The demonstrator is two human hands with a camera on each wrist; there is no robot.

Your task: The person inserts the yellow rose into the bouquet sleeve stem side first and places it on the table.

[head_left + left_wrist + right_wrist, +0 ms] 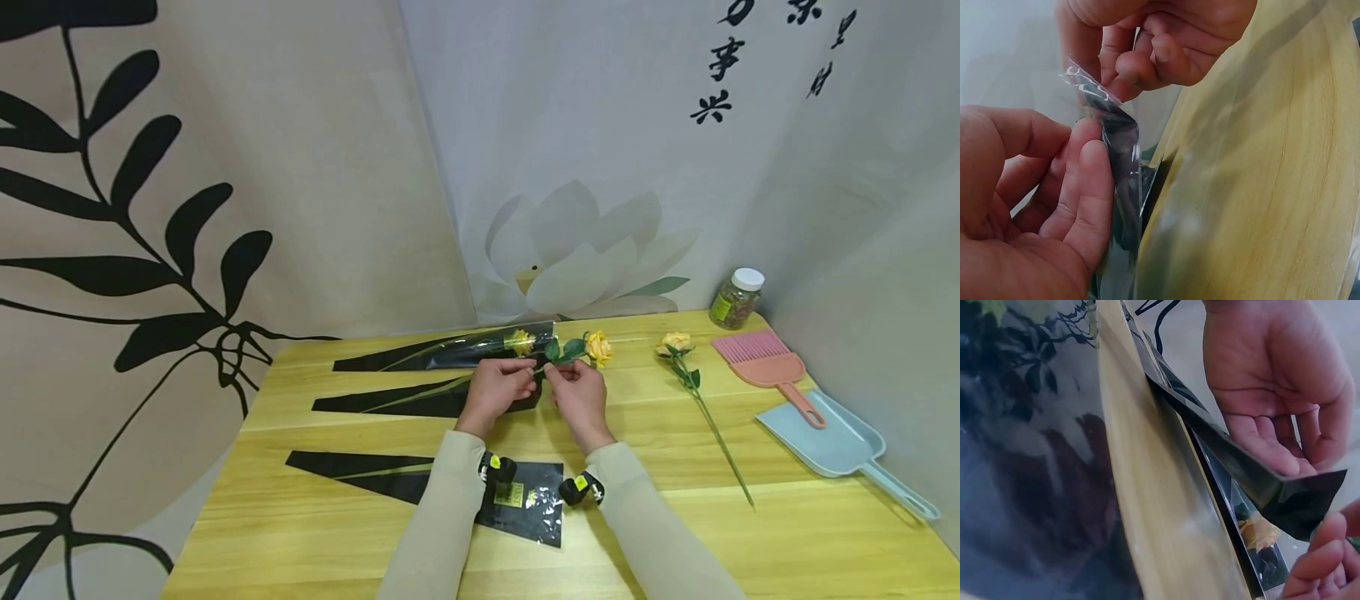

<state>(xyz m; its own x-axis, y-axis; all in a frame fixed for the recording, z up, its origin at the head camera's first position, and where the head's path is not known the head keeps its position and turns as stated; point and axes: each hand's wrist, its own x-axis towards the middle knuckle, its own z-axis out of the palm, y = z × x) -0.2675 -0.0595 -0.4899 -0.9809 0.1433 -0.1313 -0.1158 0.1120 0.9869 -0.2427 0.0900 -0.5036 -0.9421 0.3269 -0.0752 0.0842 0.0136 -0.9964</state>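
A yellow artificial rose (pixel 598 348) with green leaves lies across the mouth of the middle black flower sleeve (pixel 420 398). My right hand (pixel 581 400) pinches its stem just below the leaves. My left hand (pixel 495 393) pinches the sleeve's edge at its wide end, fingertips close to the stem. In the left wrist view the clear, shiny film (pixel 1125 150) stands up between both hands. From the right wrist side, the sleeve's dark open corner (pixel 1304 500) shows between the left fingers and the right fingertips (pixel 1325 556). The stem's lower end is hidden.
Behind lies another black sleeve (pixel 450 350) with a yellow rose inside. A third sleeve (pixel 525 500) lies in front, beneath my forearms. On the right are a loose rose (pixel 705 408), a pink brush (pixel 768 367), a blue dustpan (pixel 832 433) and a white-lidded jar (pixel 737 298).
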